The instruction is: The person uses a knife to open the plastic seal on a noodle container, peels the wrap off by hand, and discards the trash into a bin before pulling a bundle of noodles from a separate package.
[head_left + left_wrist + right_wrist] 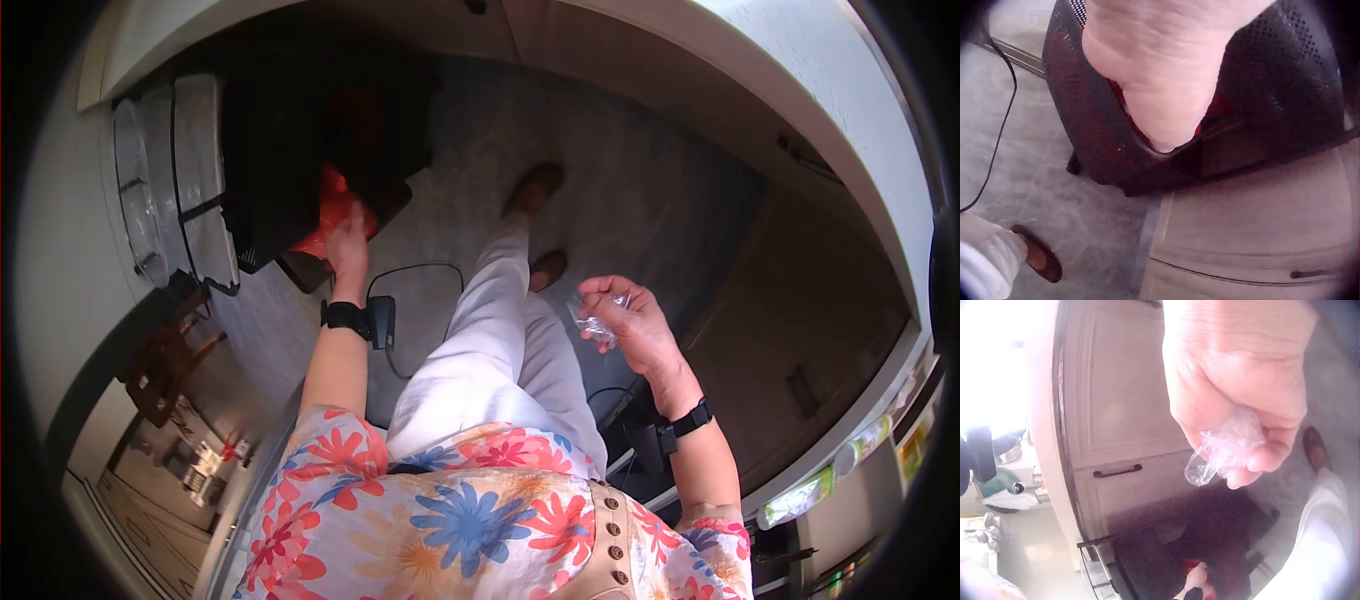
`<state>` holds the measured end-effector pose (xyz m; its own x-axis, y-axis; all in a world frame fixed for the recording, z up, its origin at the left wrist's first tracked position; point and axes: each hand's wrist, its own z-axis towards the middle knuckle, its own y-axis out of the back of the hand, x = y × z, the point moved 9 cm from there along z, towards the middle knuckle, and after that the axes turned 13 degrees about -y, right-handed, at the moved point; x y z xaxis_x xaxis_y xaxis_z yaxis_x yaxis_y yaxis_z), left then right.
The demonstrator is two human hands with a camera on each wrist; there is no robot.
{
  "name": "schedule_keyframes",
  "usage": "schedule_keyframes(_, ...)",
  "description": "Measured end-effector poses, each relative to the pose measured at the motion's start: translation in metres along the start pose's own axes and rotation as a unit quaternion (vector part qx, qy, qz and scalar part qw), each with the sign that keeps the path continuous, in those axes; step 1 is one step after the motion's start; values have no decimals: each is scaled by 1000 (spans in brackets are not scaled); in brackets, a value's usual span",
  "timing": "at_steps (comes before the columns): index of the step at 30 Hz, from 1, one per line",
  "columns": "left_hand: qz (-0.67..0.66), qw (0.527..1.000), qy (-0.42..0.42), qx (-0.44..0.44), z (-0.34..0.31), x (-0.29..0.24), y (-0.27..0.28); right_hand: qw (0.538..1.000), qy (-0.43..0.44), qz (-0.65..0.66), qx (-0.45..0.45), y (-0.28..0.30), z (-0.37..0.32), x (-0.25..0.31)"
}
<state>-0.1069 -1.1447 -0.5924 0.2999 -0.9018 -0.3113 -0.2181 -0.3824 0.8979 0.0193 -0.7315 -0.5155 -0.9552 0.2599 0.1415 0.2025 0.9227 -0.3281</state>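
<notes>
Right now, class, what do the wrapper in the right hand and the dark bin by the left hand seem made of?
Wrapper: thin clear plastic film, glossy; see-through and crumpled. Bin: probably black perforated metal or plastic, matt; rows of small holes show.

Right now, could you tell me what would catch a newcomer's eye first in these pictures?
The red bag glows inside the black bin at upper left, with the left hand at its edge. At right, the right hand pinches a crumpled clear wrapper above the grey floor.
</notes>
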Motion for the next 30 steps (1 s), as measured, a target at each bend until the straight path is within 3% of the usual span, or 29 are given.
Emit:
schedule_keyframes(3,-16,995,94,-11,-20,33,7,999,-27,-42,10,-15,-4,2)
schedule_keyframes(6,-30,972,179,-149,-38,90,11,995,-42,-88,16,-26,6,17)
schedule_keyframes(10,-113,945,220,-214,-54,84,27,989,-34,-136,46,-55,21,54)
schedule_keyframes(12,-403,838,279,-241,-60,51,15,983,-12,-176,42,-72,26,79)
schedule_keyframes(16,-515,773,249,-275,-66,27,1,960,7,-273,61,-108,42,103)
schedule_keyframes(18,-618,697,207,-299,-67,-9,13,910,49,-404,81,-139,54,108)
schedule_keyframes(19,-613,692,221,-311,-77,-14,11,904,38,-416,90,-149,67,101)
schedule_keyframes(21,-654,673,188,-289,-79,-28,3,815,156,-549,102,-186,86,99)
schedule_keyframes(22,-649,684,186,-275,-79,-33,-1,807,151,-560,112,-197,99,92)
schedule_keyframes(24,-642,706,174,-243,-72,-43,-7,697,270,-659,78,-231,114,89)
schedule_keyframes(27,-588,769,142,-204,-56,-47,-17,637,251,-726,66,-256,153,75)
schedule_keyframes(30,-622,769,99,-115,-45,-53,-19,598,298,-736,108,-262,173,78)
